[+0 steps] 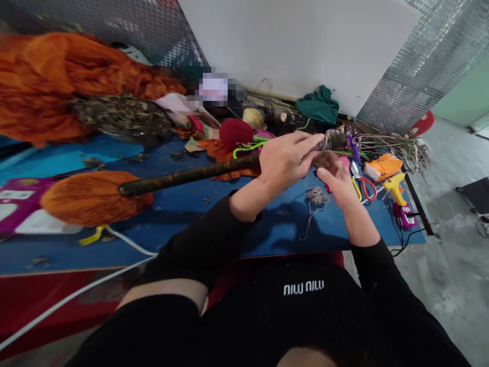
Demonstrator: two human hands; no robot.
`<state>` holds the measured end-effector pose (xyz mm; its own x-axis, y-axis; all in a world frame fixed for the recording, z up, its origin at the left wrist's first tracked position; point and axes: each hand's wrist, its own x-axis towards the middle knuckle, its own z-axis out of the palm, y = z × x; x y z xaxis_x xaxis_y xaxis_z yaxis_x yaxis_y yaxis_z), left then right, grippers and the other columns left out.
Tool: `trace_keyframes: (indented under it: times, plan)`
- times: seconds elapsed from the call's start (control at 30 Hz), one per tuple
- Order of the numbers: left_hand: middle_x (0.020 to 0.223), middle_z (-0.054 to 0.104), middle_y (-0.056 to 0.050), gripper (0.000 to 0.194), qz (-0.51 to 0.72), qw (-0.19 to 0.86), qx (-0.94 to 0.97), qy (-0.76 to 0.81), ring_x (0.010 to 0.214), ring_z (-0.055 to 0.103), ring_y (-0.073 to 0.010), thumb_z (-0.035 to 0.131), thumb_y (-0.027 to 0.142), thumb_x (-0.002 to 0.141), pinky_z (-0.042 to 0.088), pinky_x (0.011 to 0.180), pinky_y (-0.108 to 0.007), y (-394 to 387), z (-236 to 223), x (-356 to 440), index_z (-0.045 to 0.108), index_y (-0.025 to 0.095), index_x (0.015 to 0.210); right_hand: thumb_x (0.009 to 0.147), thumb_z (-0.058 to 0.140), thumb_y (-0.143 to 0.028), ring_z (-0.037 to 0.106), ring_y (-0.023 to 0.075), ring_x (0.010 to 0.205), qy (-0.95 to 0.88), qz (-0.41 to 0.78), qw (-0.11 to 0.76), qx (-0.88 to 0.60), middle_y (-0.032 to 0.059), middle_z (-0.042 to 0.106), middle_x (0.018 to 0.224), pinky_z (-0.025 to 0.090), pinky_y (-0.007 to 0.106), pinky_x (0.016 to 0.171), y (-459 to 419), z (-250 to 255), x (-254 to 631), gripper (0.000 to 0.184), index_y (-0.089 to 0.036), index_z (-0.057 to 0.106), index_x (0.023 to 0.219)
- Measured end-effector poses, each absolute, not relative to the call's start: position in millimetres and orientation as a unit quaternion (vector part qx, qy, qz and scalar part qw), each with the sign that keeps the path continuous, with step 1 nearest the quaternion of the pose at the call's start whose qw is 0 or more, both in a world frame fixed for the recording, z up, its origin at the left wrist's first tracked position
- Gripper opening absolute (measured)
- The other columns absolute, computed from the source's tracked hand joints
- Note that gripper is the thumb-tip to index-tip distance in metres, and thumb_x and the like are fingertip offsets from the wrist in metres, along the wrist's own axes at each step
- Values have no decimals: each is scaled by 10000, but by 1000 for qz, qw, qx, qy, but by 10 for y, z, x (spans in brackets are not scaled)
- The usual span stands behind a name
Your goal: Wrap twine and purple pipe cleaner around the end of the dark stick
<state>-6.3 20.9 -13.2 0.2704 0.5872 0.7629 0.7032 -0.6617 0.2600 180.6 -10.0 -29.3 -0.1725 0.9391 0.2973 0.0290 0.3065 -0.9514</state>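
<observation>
My left hand is closed around a dark brown stick, which slants across the table from lower left to upper right. Grey yarn is wound round the stick just past my left fingers. Close under that winding, my right hand has its fingers curled in, partly blurred; what they pinch is hidden. A loose tangle of grey yarn lies on the table below both hands. The stick's near end overlaps an orange cloth-covered bundle at the left.
On the blue table, scissors, a yellow glue gun and an orange packet lie at right. Twigs and a green cloth are behind. Orange fabric piles up at left. A white cable crosses the front edge.
</observation>
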Motion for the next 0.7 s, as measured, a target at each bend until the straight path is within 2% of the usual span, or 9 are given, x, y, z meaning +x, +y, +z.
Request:
trace_keyframes:
  times: [0.07, 0.13, 0.2, 0.37, 0.5, 0.6, 0.63, 0.67, 0.7]
  plan:
    - [1214, 859, -78, 393, -444, 49, -797, -406, 1025, 806, -235, 623, 270, 1054, 572, 785, -308, 208, -131, -59, 813, 263, 1398, 826, 845, -746, 601, 114, 593, -614, 496, 477, -388, -51, 647, 696, 570, 265, 594, -148, -248, 1745, 518, -258, 709, 936]
    - [1218, 862, -70, 391, -440, 26, -797, -412, 1020, 805, -233, 649, 277, 1038, 565, 772, -304, 210, -130, -49, 818, 281, 1391, 916, 779, -713, 355, 68, 430, -591, 495, 493, -404, -103, 452, 561, 332, 237, 407, -257, -145, 1847, 473, -252, 694, 854]
    - [1191, 868, -57, 384, -435, -3, -798, -418, 1001, 804, -233, 695, 279, 1009, 557, 764, -301, 208, -132, -30, 831, 299, 1367, 947, 769, -672, 242, 59, 425, -568, 429, 566, -416, -109, 365, 546, 193, 250, 394, -362, 11, 2062, 445, -251, 696, 822]
    - [1085, 878, -29, 368, -417, -111, -804, -409, 941, 803, -232, 767, 250, 939, 557, 785, -308, 155, -106, -2, 868, 318, 1287, 921, 861, -498, 282, 70, 462, -570, 224, 638, -467, -66, 446, 548, 161, 324, 483, -250, 369, 2645, 320, -222, 792, 774]
    - [1091, 886, -22, 348, -404, -199, -812, -371, 940, 811, -228, 767, 252, 933, 563, 793, -305, 48, -8, -50, 880, 307, 1258, 951, 800, -551, 271, 89, 456, -573, 250, 604, -495, -85, 409, 509, 193, 319, 468, 278, 238, 2854, 356, -244, 746, 778]
    - [1081, 887, -22, 369, -410, -222, -812, -351, 930, 812, -221, 764, 239, 937, 578, 812, -305, -41, 57, -78, 870, 296, 1286, 1054, 662, -539, 319, 82, 460, -588, 306, 513, -545, -97, 388, 518, 287, 265, 461, 663, -128, 2798, 406, -215, 709, 813]
    - [1074, 886, -19, 372, -413, -220, -813, -347, 918, 809, -216, 764, 239, 940, 583, 816, -304, -65, 67, -78, 867, 302, 1292, 1060, 663, -529, 421, 82, 509, -597, 316, 490, -552, -74, 473, 570, 386, 242, 507, 743, -269, 2740, 410, -194, 711, 829]
    - [1075, 886, -16, 374, -415, -216, -814, -344, 912, 806, -212, 763, 240, 944, 587, 820, -304, -83, 69, -74, 865, 312, 1297, 1052, 689, -518, 598, 112, 647, -611, 331, 457, -555, -17, 646, 727, 534, 258, 626, 790, -405, 2671, 381, -164, 748, 927]
    - [1082, 886, -13, 376, -417, -209, -815, -343, 913, 804, -210, 762, 242, 949, 591, 824, -305, -97, 65, -67, 862, 325, 1302, 1048, 712, -494, 736, 178, 915, -628, 344, 427, -552, 58, 772, 1055, 652, 346, 826, 804, -528, 2598, 354, -159, 758, 1154]
